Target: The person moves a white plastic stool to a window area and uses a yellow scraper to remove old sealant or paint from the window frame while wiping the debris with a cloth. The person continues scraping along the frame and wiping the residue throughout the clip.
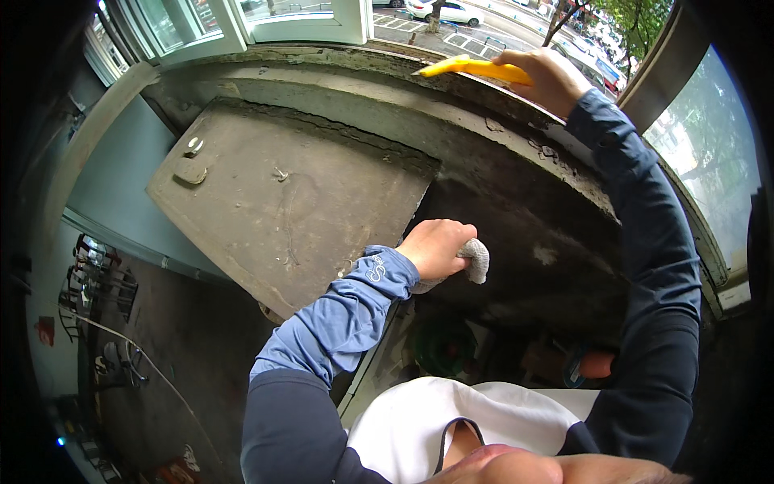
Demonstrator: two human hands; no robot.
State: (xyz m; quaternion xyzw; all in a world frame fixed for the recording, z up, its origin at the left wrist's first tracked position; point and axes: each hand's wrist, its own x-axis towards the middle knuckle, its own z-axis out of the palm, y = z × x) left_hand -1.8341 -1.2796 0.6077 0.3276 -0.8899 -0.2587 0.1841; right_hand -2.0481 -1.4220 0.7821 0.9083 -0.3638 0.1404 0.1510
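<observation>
My right hand point(547, 75) is up at the open window, closed around a yellow-handled tool point(487, 68) with a narrow pointed tip. That tip points left, over the weathered window frame point(393, 57); whether it touches cannot be told. Lower and nearer the middle, my left hand point(436, 247) grips a bunched grey cloth point(478, 261), perhaps a knitted glove. One end of the cloth hangs out past the thumb side. My left hand is by the right edge of a worn grey-brown slab point(338, 199). Between the hands runs a chipped ledge point(435, 118) below the window frame.
A small metal fitting point(280, 175) and a rounded piece point(190, 171) are on the slab. Open window sashes point(308, 21) stand at the top, with a street and parked cars outside. Below right are a green round object point(444, 345) and an orange one point(595, 365). Chairs point(124, 290) stand far left.
</observation>
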